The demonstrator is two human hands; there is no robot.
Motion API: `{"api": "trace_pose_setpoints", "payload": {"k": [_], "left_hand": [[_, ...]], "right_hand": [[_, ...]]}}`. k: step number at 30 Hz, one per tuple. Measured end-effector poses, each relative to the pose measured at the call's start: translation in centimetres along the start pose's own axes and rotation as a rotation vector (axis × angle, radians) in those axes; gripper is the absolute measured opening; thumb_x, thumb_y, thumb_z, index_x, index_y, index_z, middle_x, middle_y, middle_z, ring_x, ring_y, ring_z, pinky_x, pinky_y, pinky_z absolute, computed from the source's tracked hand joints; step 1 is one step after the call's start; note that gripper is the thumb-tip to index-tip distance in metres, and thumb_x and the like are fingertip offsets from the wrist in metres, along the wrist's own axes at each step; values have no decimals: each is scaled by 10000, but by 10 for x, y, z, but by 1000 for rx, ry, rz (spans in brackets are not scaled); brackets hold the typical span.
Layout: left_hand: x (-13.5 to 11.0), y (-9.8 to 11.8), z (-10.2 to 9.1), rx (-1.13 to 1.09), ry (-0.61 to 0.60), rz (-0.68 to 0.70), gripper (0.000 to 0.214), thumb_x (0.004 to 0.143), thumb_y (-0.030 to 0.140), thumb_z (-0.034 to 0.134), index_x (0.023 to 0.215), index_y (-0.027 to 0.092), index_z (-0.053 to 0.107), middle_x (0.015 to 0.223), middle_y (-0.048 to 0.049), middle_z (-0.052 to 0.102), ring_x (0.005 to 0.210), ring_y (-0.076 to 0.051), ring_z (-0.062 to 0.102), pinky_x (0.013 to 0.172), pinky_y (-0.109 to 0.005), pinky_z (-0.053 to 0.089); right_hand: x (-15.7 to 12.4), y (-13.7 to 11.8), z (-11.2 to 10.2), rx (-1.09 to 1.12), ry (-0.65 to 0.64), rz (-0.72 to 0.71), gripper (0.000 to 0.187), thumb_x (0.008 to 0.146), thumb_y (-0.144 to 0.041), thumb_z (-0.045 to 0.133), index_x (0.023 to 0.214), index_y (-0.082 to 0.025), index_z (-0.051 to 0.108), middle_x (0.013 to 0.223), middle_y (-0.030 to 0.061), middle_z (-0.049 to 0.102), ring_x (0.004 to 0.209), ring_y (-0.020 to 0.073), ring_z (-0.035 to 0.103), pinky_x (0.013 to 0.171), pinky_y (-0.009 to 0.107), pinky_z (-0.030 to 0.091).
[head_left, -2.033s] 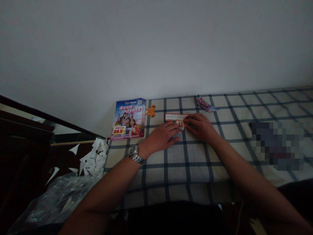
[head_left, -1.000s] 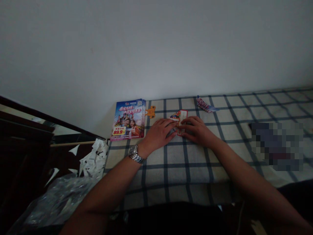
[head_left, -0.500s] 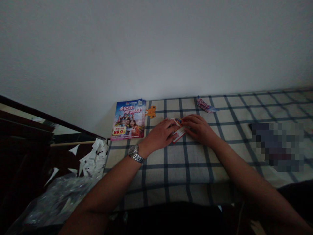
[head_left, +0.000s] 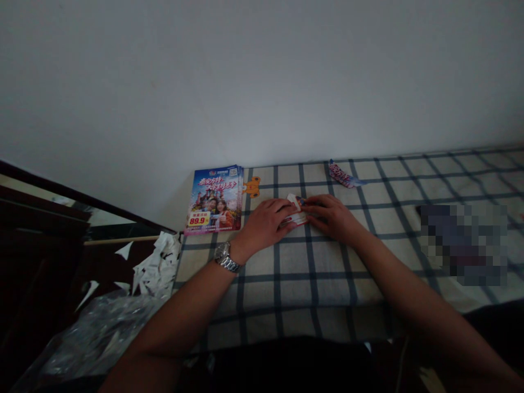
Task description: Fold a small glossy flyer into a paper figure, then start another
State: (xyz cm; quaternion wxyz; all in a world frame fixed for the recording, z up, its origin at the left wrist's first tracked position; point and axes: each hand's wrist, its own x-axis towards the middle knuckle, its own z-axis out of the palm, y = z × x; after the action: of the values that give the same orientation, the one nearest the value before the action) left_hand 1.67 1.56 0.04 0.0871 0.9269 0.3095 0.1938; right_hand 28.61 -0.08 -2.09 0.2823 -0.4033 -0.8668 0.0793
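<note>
A small folded piece of printed paper (head_left: 295, 218), white with red and blue parts, lies between my hands on the checked cloth (head_left: 331, 278). My left hand (head_left: 269, 219), with a metal watch (head_left: 227, 257) on its wrist, grips the paper's left side between fingers and thumb. On the right side, the fingers of my right hand (head_left: 331, 217) pinch the paper's edge. The fingers partly cover the folds. Left of my hands sits a stack of colourful printed flyers (head_left: 215, 199), with an orange bear-shaped figure (head_left: 251, 187) beside it.
A folded strip of printed paper (head_left: 341, 174) lies near the wall (head_left: 262, 82). At right is a blurred-out dark object (head_left: 462, 245). Torn white paper scraps (head_left: 158, 265) and a clear plastic bag (head_left: 102, 327) are beyond the cloth's left edge.
The folded paper has turned between my fingers, and a white pointed flap now shows at its top. My hands have shifted only slightly; the flyers and the strip stay put.
</note>
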Motion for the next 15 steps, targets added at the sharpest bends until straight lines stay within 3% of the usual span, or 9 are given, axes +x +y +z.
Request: {"api": "trace_pose_setpoints", "payload": {"k": [7, 15], "left_hand": [[-1, -5, 1, -16, 6, -6, 454, 978, 435, 702, 1371, 224, 617, 1382, -88, 622, 1263, -282, 582, 1110, -490, 492], [0, -5, 1, -20, 0, -9, 433, 997, 404, 676, 1375, 202, 610, 1392, -97, 621, 1259, -271, 589, 1107, -476, 504]], "right_hand": [[0, -2, 1, 40, -22, -26, 336, 966, -345, 705, 1294, -280, 731, 1281, 118, 692, 1160, 319, 642, 1005, 553, 565], [0, -2, 1, 67, -16, -20, 349, 954, -363, 725, 1295, -288, 731, 1278, 119, 691, 1170, 320, 638, 997, 547, 568]]}}
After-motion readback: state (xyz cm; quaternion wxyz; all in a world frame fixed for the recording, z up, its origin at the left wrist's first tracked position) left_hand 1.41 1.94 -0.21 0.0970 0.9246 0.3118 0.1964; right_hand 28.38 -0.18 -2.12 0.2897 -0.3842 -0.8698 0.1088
